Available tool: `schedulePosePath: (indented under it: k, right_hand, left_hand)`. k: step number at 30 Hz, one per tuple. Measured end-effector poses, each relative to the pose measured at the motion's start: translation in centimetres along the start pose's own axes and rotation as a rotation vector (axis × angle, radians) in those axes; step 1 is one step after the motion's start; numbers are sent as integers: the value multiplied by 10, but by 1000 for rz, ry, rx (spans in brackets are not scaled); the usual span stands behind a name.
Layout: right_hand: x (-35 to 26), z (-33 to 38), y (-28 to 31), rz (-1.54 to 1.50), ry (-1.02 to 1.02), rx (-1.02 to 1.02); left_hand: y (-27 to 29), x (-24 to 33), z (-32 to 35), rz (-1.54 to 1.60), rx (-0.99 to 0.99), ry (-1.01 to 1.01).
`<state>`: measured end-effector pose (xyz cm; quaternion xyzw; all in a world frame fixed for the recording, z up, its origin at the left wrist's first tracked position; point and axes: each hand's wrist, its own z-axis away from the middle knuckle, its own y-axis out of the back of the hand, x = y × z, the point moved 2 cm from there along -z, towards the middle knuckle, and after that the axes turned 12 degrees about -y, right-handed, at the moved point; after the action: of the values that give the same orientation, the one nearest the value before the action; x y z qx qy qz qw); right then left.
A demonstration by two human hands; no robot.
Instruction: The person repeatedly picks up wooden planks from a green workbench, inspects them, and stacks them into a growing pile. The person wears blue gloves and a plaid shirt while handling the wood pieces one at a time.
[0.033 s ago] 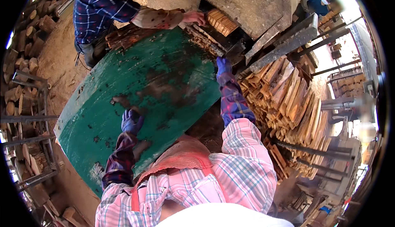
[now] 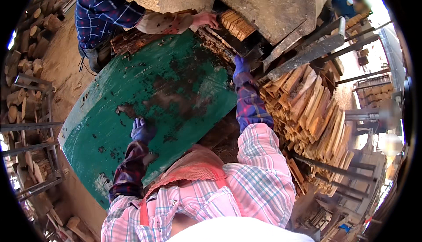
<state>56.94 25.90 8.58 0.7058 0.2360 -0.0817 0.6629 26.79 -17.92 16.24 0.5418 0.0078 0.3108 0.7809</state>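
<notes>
Step, likely: tending wood strips (image 2: 237,24) in dark slot (image 2: 232,39) | Left hand (image 2: 143,131): half-open, visibly gripping nothing, over green table (image 2: 94,123) | Right hand (image 2: 241,70): near slot; cannot tell grip | Next, likely: coordinate with co-worker's hand (image 2: 205,20)

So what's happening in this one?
A person in purple gloves works at a green table littered with dark scraps. Their left hand is at the table's near side; their right hand is by the opening of a big metal housing, its grip unclear. Wood pieces sit in that opening, with a co-worker's hand beside them. Split wood is piled at right.
</notes>
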Motion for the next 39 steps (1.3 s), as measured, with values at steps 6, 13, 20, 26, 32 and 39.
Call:
schedulePosePath:
  k: [6, 13, 20, 26, 32, 39]
  right_hand:
    - [-25, -95, 33, -690, -393, -20]
    - [-39, -145, 50, -784, -614, 109]
    - [-16, -166, 7, -661, -613, 299]
    - [-41, -154, 13, -606, -688, 327]
    - [-52, -143, 19, -567, -718, 312]
    - [-65, -125, 18, -600, -616, 430]
  left_hand:
    - [-3, 48, -24, -125, -205, 137]
    - [-6, 49, -35, -82, -225, 175]
    - [-7, 61, -46, -146, -264, 210]
    - [-8, 64, -46, -172, -277, 258]
    - [0, 71, -47, -180, -279, 252]
    - [3, 76, -49, -249, -259, 222]
